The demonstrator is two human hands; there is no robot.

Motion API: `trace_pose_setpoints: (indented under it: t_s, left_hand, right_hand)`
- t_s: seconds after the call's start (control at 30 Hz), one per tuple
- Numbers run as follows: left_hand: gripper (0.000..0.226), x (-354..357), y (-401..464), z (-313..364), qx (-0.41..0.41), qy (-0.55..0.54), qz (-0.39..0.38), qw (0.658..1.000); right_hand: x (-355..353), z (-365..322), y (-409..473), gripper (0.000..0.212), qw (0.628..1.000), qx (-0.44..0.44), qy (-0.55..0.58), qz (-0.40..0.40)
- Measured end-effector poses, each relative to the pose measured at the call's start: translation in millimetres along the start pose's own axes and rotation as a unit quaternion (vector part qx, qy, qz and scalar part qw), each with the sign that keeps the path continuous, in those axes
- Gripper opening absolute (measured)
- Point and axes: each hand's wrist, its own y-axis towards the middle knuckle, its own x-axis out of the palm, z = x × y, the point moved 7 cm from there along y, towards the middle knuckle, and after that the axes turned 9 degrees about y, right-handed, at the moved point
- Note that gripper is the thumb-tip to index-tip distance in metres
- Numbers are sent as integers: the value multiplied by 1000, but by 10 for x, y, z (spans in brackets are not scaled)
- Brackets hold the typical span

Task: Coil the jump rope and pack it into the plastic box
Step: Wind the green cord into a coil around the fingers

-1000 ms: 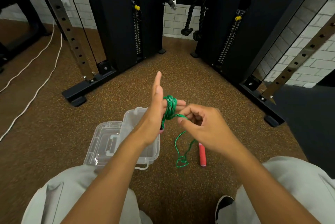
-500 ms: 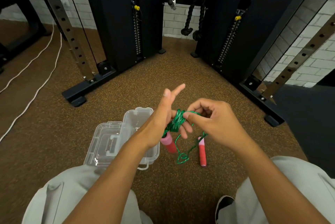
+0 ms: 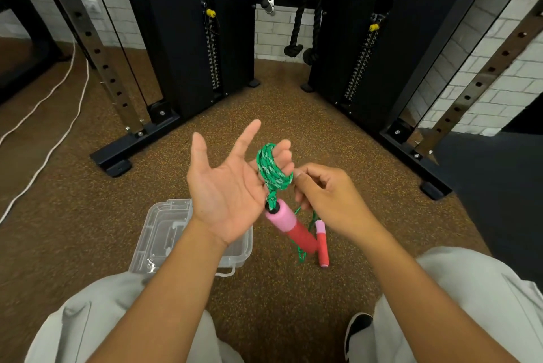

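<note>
Most of my green rope (image 3: 271,170) is wound on my open left hand (image 3: 227,189), my right hand (image 3: 326,201) pinches the loose end, and the far handle (image 3: 321,240) and box (image 3: 164,233) wait.

Green jump rope (image 3: 271,170) coiled in several turns, one pink-and-red handle (image 3: 291,227) hanging below, second handle (image 3: 322,243) flat on floor; clear plastic box (image 3: 164,237) open, just left.

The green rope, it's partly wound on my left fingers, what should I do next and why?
Probably make another wrap: the right hand pinches the green rope beside the coil on the left hand, and slack runs down to the second handle on the floor.
</note>
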Motion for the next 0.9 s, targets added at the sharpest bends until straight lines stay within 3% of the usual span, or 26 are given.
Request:
trace_pose_setpoints:
  t_s: [0.23, 0.33, 0.47, 0.6, 0.77, 0.83, 0.9]
  left_hand:
    - [83, -74, 2, 117, 57, 20, 61, 996]
    - [77, -144, 11, 178, 90, 104, 85, 987]
    - [75, -176, 28, 210, 109, 247, 110, 957]
    - [73, -144, 31, 180, 102, 415, 122, 896]
    - [73, -182, -23, 53, 68, 662, 65, 743]
    - [65, -176, -36, 37, 59, 678, 53, 731]
    - [64, -161, -55, 36, 48, 664, 58, 744]
  right_hand:
    - [245, 102, -46, 24, 992, 29, -97, -71]
    - [331, 74, -82, 21, 988, 27, -118, -93]
    - [368, -31, -106, 36, 979, -17, -181, -96]
    - [384, -111, -130, 37, 975, -39, -193, -104]
    - [331, -242, -157, 23, 982, -62, -155, -91]
    - [253, -294, -149, 20, 986, -71, -134, -71]
    - [169, -323, -128, 18, 989, -73, -116, -49]
